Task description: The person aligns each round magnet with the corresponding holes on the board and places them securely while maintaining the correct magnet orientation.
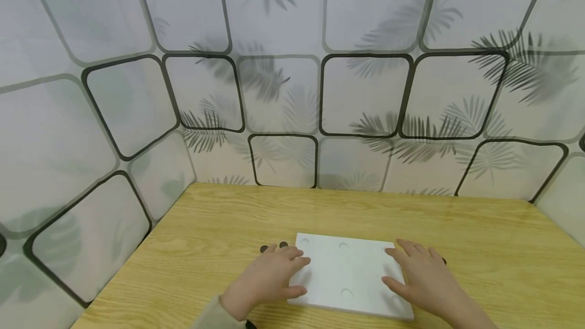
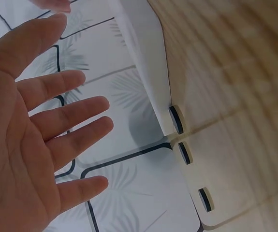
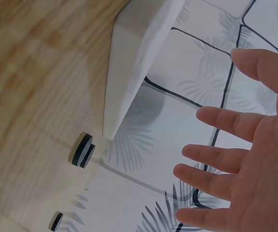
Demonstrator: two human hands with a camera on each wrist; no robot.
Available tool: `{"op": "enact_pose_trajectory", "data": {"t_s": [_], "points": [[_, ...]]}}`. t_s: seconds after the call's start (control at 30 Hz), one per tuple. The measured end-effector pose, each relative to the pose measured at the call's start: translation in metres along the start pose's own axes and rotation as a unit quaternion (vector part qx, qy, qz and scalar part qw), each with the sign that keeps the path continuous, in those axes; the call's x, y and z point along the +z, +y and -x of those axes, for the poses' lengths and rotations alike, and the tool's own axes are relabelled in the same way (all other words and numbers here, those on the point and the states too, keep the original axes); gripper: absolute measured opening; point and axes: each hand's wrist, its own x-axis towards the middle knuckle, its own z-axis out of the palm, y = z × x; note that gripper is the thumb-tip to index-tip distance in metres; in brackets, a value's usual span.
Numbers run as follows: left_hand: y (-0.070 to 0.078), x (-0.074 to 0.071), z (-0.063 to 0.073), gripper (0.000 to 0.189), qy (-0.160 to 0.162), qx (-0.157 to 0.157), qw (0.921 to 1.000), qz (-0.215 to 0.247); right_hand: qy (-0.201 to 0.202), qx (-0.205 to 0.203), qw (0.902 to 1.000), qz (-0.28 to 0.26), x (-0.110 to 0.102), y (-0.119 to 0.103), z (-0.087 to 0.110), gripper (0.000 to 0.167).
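Observation:
A white rectangular board (image 1: pixel 345 270) with several shallow round recesses lies flat on the wooden table. My left hand (image 1: pixel 274 275) hovers at its left edge, fingers spread and holding nothing. In the left wrist view, the bare palm of the left hand (image 2: pixel 27 130) faces the side of the white board (image 2: pixel 146 58). Over the right edge is my right hand (image 1: pixel 422 278), also spread and holding nothing. Small black discs (image 1: pixel 264 249) sit left of the board, partly hidden behind the left hand. Another black disc (image 1: pixel 444 261) peeks out past the right hand's fingers.
The wooden table (image 1: pixel 219 227) reaches back to a pale curtain (image 1: pixel 283 95) with dark outlined squares and leaf prints. In the right wrist view, black discs (image 3: pixel 82 151) lie on the table near the board's far corner, with one disc (image 3: pixel 56 221) farther off.

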Motion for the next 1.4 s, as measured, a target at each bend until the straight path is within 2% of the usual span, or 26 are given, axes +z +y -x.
{"op": "enact_pose_trajectory", "data": {"t_s": [0.27, 0.47, 1.2, 1.4], "points": [[0.0011, 0.0038, 0.0005, 0.045, -0.007, 0.008, 0.9999, 0.001, 0.001, -0.002, 1.0, 0.006, 0.0002, -0.0001, 0.0, 0.046], [0.0027, 0.0065, 0.001, 0.044, 0.001, 0.016, 0.9997, -0.016, -0.002, -0.003, 1.0, 0.005, 0.0002, -0.0001, -0.0001, 0.046], [0.0042, 0.0068, 0.0015, 0.041, -0.019, 0.007, 0.9998, 0.003, -0.004, -0.003, 1.0, 0.007, 0.0031, 0.0011, 0.001, 0.046], [0.0033, 0.0067, 0.0009, 0.04, -0.038, 0.001, 0.9992, 0.013, -0.008, -0.004, 1.0, 0.003, 0.003, 0.0011, 0.0006, 0.046]]}}
